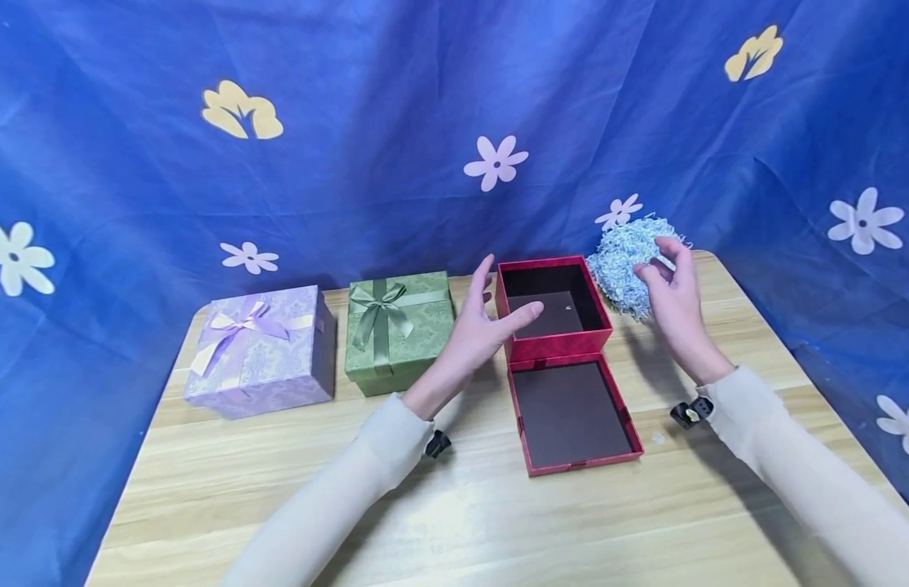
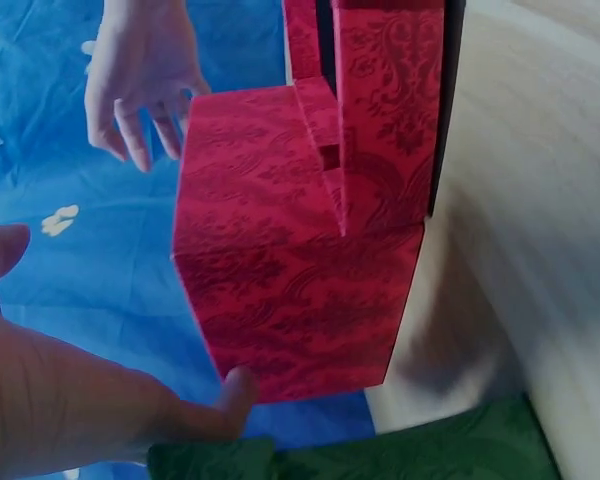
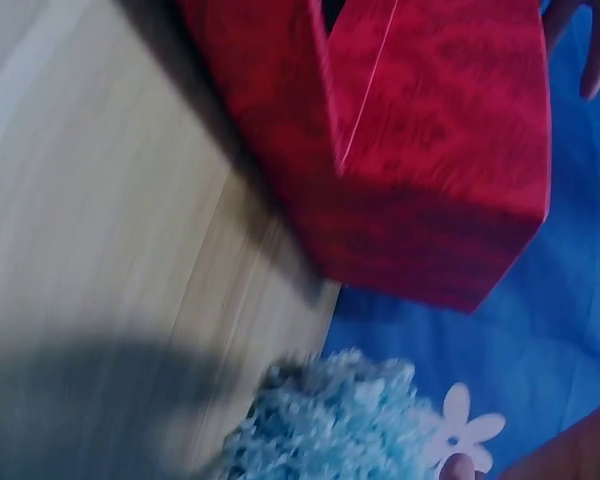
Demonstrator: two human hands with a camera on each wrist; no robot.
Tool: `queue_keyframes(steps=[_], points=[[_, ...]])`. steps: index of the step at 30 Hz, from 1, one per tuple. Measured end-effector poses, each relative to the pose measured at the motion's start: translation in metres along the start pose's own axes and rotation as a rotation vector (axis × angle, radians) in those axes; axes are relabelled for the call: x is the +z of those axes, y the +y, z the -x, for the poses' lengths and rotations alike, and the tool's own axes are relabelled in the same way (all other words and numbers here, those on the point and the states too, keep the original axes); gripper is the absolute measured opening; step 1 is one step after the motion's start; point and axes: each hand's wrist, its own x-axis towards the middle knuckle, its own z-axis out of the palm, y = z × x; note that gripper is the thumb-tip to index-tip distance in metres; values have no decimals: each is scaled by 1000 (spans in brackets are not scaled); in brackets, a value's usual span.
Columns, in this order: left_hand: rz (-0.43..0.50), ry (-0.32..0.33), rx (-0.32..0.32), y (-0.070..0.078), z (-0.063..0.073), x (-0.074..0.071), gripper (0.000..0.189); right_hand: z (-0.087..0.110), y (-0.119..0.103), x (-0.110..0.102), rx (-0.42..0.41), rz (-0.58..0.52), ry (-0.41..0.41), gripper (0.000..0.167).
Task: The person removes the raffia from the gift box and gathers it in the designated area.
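Note:
A red box stands uncovered on the table with a dark interior, its patterned side large in the left wrist view. Against its front lies the red lid, dark inside facing up. My left hand hovers by the box's left side, fingers and thumb spread, thumb over the rim, gripping nothing. Just right of the box sits a heap of light blue shredded paper, also low in the right wrist view. Over that heap is my right hand, its fingers loosely bent and apart from the thumb, holding nothing visible.
A green gift box with a bow stands left of the red box, close beneath my left forearm. Farther left is a lilac gift box with a ribbon. A blue flowered curtain hangs behind the wooden table.

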Motion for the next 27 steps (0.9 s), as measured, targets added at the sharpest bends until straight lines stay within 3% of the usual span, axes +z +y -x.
queue_keyframes(steps=[13, 27], points=[[-5, 8, 55, 12, 13, -21, 96, 31, -18, 21, -73, -154, -111, 48], [-40, 53, 116, 23, 29, -53, 89, 52, -34, 44, -52, -279, -302, 48]])
